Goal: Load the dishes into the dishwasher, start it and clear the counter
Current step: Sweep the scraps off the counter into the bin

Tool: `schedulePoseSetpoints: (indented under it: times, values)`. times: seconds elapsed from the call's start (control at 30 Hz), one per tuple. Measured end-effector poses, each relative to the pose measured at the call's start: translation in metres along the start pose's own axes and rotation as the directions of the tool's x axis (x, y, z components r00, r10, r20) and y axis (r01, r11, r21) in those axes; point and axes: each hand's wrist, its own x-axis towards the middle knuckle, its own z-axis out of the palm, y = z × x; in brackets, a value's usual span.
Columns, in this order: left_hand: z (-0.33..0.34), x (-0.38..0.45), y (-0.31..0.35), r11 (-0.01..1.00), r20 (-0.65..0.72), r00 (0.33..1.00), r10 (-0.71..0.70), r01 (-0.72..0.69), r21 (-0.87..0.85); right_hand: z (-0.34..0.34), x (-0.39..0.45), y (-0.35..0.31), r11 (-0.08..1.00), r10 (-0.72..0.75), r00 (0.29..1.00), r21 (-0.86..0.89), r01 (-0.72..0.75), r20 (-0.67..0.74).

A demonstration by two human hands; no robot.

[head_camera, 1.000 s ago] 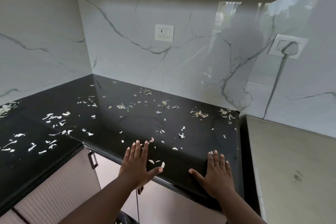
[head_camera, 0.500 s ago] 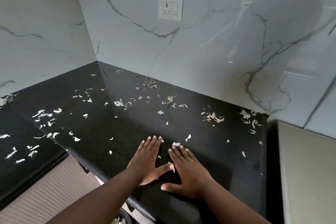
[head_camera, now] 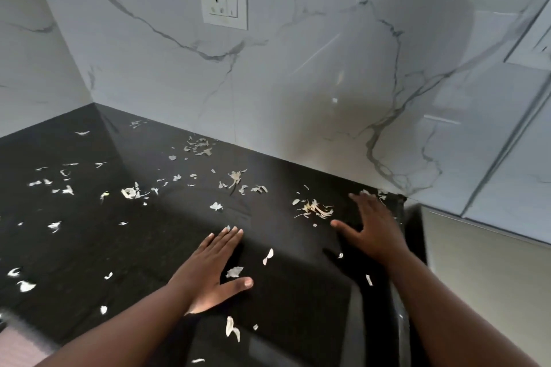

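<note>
Counter-clearing stage: dry peel scraps swept by flat hands.

Both hands are laid flat, fingers straight, nothing gripped: left hand (head_camera: 213, 270) at 6 o'clock on the black counter (head_camera: 89, 247), right hand (head_camera: 372, 229) at 3 o'clock beside a peel cluster (head_camera: 314, 208). Scraps (head_camera: 131, 192) are scattered from 9 to 1 o'clock. They are judged featherlight, papery, brittle and prone to sliding on the polished stone; pinching is judged impractical, so raking into a heap with the palm edge is favoured.

No text, label, brand, number or sign can be read anywhere. The white socket plate (head_camera: 223, 3) on the far marble wall carries only slots and a switch, with no legible marking.
</note>
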Motion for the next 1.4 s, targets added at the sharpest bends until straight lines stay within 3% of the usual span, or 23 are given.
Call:
schedulePoseSetpoints:
  times: [0.23,0.43,0.57,0.77,0.93,1.03,1.1,1.23,1.33,1.4]
  values:
    - [-0.002,0.016,-0.009,0.999,0.011,0.999,0.046,-0.046,-0.005,0.002,0.043,0.068,0.993,0.089,0.992,-0.088,-0.081,0.088]
    - [-0.002,0.016,-0.011,0.997,-0.014,0.997,0.077,-0.078,-0.012,0.020,0.068,0.069,0.995,0.049,0.988,-0.088,-0.037,0.144]
    - [-0.005,0.016,-0.009,0.997,-0.009,0.997,0.079,-0.079,-0.015,0.032,0.073,0.037,0.990,-0.131,0.955,0.091,0.110,0.265]
    - [-0.007,0.014,-0.006,0.998,-0.001,0.998,0.064,-0.064,-0.027,0.054,0.064,-0.048,0.930,-0.362,0.878,0.193,0.314,0.314]
    - [-0.007,0.014,-0.005,0.999,0.033,0.998,0.045,-0.045,-0.018,0.068,0.034,-0.111,0.801,-0.595,0.720,0.189,0.568,0.357]
    - [-0.007,0.014,-0.005,0.999,0.037,0.998,0.043,-0.043,-0.016,0.071,0.010,-0.134,0.721,-0.693,0.637,0.319,0.615,0.337]
    - [-0.006,0.014,-0.006,0.999,0.043,0.998,0.041,-0.041,-0.019,0.063,0.002,-0.137,0.702,-0.682,0.673,0.515,0.493,0.285]
    - [-0.005,0.014,-0.007,0.999,0.039,0.998,0.044,-0.043,-0.015,0.031,0.001,-0.100,0.680,-0.408,0.908,0.695,0.234,0.094]
    - [-0.005,0.014,-0.006,0.999,0.038,0.998,0.041,-0.040,-0.009,0.007,0.001,-0.032,0.870,-0.227,0.974,0.446,0.209,-0.015]
    - [-0.004,0.015,-0.006,0.999,0.037,0.998,0.041,-0.041,-0.004,-0.001,-0.005,0.013,0.973,-0.153,0.987,0.179,0.144,0.041]
